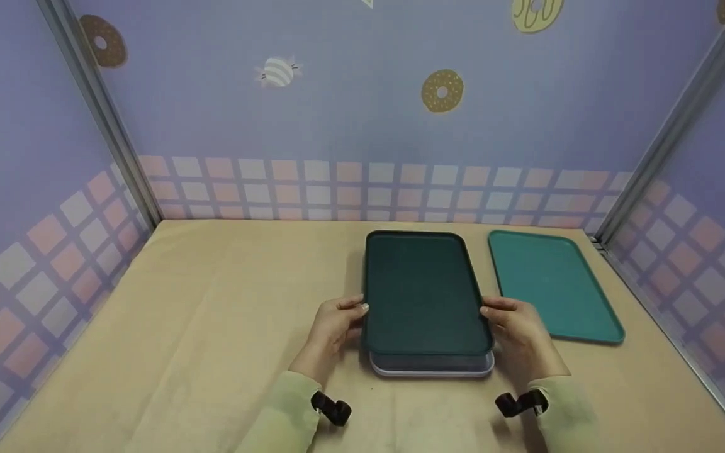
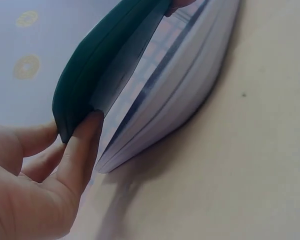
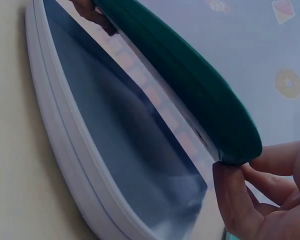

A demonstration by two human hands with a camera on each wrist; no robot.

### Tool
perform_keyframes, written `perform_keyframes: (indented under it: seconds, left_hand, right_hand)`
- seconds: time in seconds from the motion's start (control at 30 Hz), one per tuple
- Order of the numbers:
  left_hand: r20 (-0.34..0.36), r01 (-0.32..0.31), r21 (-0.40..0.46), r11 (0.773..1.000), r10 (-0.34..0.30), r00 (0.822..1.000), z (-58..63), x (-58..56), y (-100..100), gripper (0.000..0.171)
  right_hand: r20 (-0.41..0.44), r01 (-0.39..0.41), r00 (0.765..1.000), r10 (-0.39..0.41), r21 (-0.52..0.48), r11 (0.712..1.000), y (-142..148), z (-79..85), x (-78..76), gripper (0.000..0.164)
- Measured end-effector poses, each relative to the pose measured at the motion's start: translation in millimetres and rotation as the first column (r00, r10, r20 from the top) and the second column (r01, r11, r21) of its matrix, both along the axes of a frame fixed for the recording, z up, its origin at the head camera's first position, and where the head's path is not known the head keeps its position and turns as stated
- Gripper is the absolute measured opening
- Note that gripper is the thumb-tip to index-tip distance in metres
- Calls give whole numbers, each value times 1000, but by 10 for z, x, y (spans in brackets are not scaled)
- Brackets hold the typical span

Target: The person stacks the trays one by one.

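Note:
A dark green rectangular tray (image 1: 427, 292) is held level by both hands, one at each long side. My left hand (image 1: 336, 327) pinches its left edge, thumb above and fingers below. On the opposite edge my right hand (image 1: 517, 321) has the same kind of pinch. Under the green tray lies a pale, whitish-rimmed tray (image 1: 432, 372) with a dark inner surface (image 3: 125, 125); it looks like more than one layer stacked. Both wrist views show a gap between the green tray and the pale stack (image 2: 190, 75). Most of the stack is hidden from the head view.
A teal tray (image 1: 554, 286) lies flat on the table at the right, just beyond my right hand. The table has a beige cover (image 1: 224, 340). Patterned panels (image 1: 312, 126) wall in the back and both sides, with metal posts (image 1: 101, 113) at the corners.

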State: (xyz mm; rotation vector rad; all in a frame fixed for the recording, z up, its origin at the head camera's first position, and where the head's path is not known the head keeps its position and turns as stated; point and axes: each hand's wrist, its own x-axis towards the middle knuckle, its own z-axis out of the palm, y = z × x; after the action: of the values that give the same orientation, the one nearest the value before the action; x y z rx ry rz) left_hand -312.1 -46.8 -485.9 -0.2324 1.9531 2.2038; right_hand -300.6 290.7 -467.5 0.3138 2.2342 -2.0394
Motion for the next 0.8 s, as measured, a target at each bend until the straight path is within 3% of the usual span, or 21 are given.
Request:
perform_keyframes:
  seconds: [0.13, 0.37, 0.8]
  left_hand:
    - [-33, 38, -106, 994, -41, 999, -8, 14, 41, 40]
    - [-91, 69, -277, 958, -98, 991, -19, 25, 54, 38]
    - [-104, 63, -412, 909, -116, 988, -18, 52, 69, 34]
  right_hand:
    - [8, -28, 1000, 27, 40, 999, 72, -24, 3, 49]
    - [18, -67, 998, 65, 136, 988, 94, -67, 7, 48]
    - [67, -68, 996, 54, 232, 970, 61, -76, 9, 45]
